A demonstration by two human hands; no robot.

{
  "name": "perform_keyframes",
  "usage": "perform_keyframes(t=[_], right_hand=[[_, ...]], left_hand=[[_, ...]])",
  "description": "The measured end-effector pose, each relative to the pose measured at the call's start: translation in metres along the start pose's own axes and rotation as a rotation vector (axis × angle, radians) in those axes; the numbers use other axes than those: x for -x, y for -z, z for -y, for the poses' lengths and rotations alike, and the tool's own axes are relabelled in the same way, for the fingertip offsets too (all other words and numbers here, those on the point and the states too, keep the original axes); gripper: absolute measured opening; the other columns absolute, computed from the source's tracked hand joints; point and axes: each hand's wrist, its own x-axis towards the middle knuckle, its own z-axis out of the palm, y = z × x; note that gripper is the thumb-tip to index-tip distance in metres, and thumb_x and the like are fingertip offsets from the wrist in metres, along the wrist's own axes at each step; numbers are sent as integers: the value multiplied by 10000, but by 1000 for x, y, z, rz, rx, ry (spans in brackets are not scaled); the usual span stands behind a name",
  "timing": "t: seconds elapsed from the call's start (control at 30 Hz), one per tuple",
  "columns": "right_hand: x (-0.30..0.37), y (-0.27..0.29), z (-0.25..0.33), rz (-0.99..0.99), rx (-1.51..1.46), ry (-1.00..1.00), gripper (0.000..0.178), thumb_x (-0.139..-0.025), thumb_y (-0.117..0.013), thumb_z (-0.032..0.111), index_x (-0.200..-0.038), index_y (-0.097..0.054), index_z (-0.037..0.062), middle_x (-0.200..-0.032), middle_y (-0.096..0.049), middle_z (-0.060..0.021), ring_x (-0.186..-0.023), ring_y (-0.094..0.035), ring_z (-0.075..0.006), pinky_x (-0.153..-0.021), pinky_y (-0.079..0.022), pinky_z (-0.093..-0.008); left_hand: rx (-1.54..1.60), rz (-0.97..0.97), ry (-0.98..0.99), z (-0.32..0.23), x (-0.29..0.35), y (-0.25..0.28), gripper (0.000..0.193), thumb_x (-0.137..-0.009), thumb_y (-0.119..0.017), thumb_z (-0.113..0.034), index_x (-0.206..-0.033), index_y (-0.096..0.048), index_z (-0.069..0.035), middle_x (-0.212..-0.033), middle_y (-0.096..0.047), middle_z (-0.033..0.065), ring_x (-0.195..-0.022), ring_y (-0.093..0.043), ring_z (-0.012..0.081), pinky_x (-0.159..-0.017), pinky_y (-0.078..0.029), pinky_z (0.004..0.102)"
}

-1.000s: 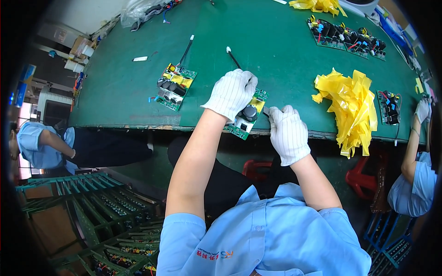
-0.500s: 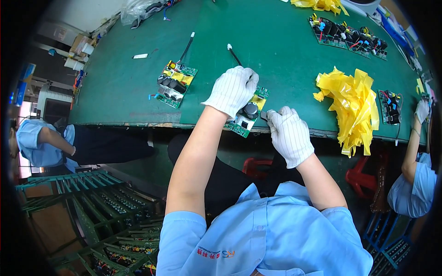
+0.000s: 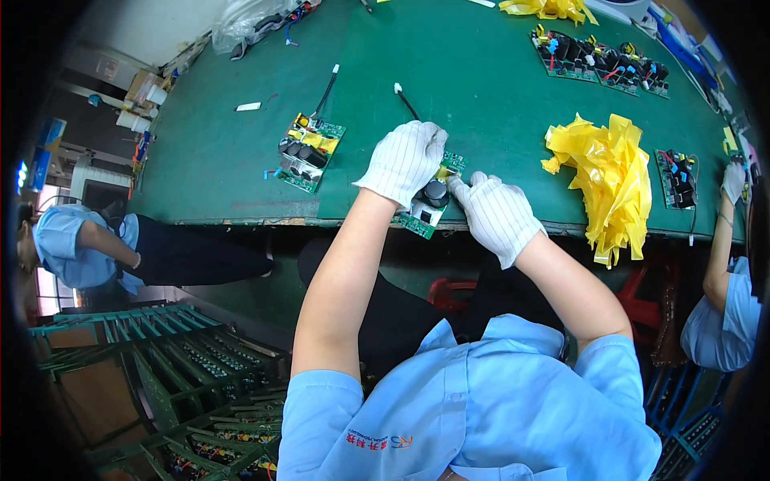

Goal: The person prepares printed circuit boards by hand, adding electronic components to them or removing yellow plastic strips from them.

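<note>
A green circuit board [image 3: 419,222] with black round parts and yellow tape lies at the table's near edge. My left hand [image 3: 406,163], in a white striped glove, is closed over the board's upper left part and covers much of it. My gloved right hand [image 3: 499,210] is at the board's right side, fingers bent together by the yellow tape; what they hold, if anything, is hidden. A black cable with a white plug [image 3: 398,86] runs out beyond my left hand. To the left lies a second circuit board [image 3: 311,152] with its own cable.
A heap of yellow tape strips [image 3: 613,180] hangs over the table edge on the right. Beyond it lie one board [image 3: 678,178] and a row of boards [image 3: 597,60]. Co-workers sit at both sides. Green racks [image 3: 160,361] stand at lower left.
My right hand has moved up and slightly left, from the board's lower right side to its yellow tape. My left hand stays on the board. The view has shifted slightly.
</note>
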Motion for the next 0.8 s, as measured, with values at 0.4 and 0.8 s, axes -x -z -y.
perform_keyframes(t=[0.4,0.8], right_hand=[[-1,-19,-1,-228,-220,-34,298,-889,-492,121,-1162,-595,61,-821,-580,-183,-701,-623,-340,-593,-516,-461],[-27,10,1,-110,-285,15,297,-898,-459,141,-1118,-639,53,-833,-634,-216,-749,-642,-374,-668,-527,-470]], left_hand=[[-242,-339,-83,-10,2,6,252,-866,-608,-100,-1112,-658,-118,-999,-668,95,-899,-635,310,-776,-497,434],[34,-674,-13,13,8,-7,486,-857,-502,52,-1343,-486,40,-1240,-549,224,-1159,-537,377,-980,-459,445]])
